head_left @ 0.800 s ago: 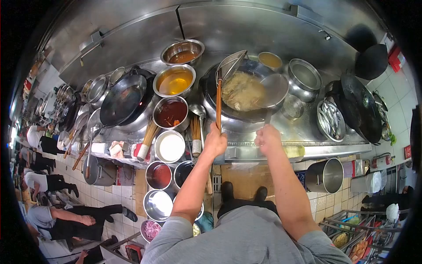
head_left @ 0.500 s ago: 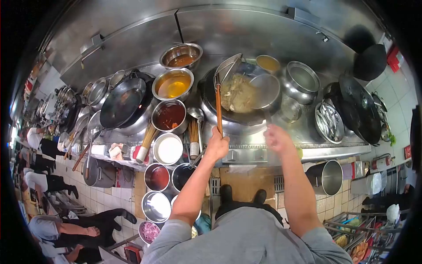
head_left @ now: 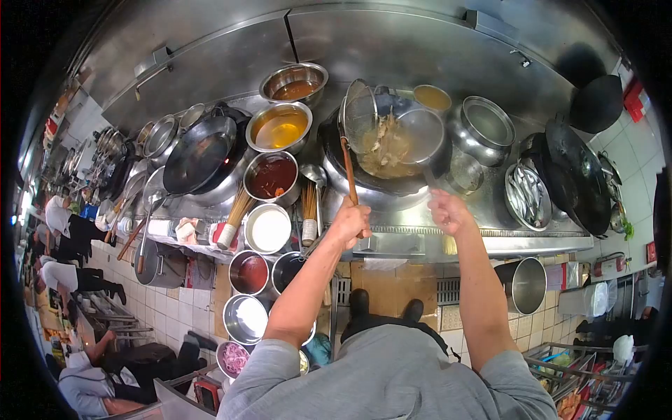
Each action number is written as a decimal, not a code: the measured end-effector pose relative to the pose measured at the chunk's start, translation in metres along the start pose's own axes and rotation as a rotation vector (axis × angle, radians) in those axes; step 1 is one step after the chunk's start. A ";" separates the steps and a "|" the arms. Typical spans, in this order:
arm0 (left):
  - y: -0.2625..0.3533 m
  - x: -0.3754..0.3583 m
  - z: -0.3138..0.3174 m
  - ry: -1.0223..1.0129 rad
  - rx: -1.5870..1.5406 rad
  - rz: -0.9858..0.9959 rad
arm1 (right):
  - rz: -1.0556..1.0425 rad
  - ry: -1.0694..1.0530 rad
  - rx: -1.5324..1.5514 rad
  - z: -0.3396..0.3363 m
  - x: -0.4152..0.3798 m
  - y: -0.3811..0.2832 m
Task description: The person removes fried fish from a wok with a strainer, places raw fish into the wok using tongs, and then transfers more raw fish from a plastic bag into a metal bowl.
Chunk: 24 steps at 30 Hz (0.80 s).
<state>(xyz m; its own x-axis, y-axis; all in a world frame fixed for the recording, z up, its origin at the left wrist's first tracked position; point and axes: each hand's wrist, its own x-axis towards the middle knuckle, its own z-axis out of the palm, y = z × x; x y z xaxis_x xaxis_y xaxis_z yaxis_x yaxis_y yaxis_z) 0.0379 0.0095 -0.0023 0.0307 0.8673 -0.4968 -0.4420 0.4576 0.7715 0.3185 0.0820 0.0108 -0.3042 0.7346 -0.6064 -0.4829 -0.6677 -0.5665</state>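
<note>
A person stands at a steel counter (head_left: 420, 238). The left hand (head_left: 350, 222), grip clamped on a wooden-handled wire strainer (head_left: 360, 115), tilts it over fried food (head_left: 385, 150) in the wok (head_left: 378, 178). The right hand (head_left: 448, 210), grip closed on a ladle (head_left: 420, 133), steadies it. Tipping too steeply could splash hot oil onto the forearms.

You have one view only, worn on your head, looking forward and steeply down over the stove counter (head_left: 420, 234) from close above. Its wide fisheye lens curves the edges; no second view shares the scene.
</note>
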 end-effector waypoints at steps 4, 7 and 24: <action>-0.004 -0.001 0.012 -0.039 -0.035 -0.011 | 0.018 -0.052 0.020 -0.011 0.007 0.002; -0.006 -0.006 0.019 -0.052 -0.058 -0.021 | 0.018 -0.099 0.056 -0.025 0.007 0.005; -0.016 -0.006 0.033 0.004 -0.014 0.015 | -0.003 -0.072 0.025 -0.020 0.000 0.003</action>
<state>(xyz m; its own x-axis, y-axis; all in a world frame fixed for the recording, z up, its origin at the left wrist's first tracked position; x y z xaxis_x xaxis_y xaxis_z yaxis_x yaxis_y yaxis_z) 0.0741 0.0034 0.0014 0.0205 0.8731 -0.4872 -0.4553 0.4420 0.7729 0.3338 0.0778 -0.0022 -0.3606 0.7439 -0.5627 -0.5041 -0.6630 -0.5534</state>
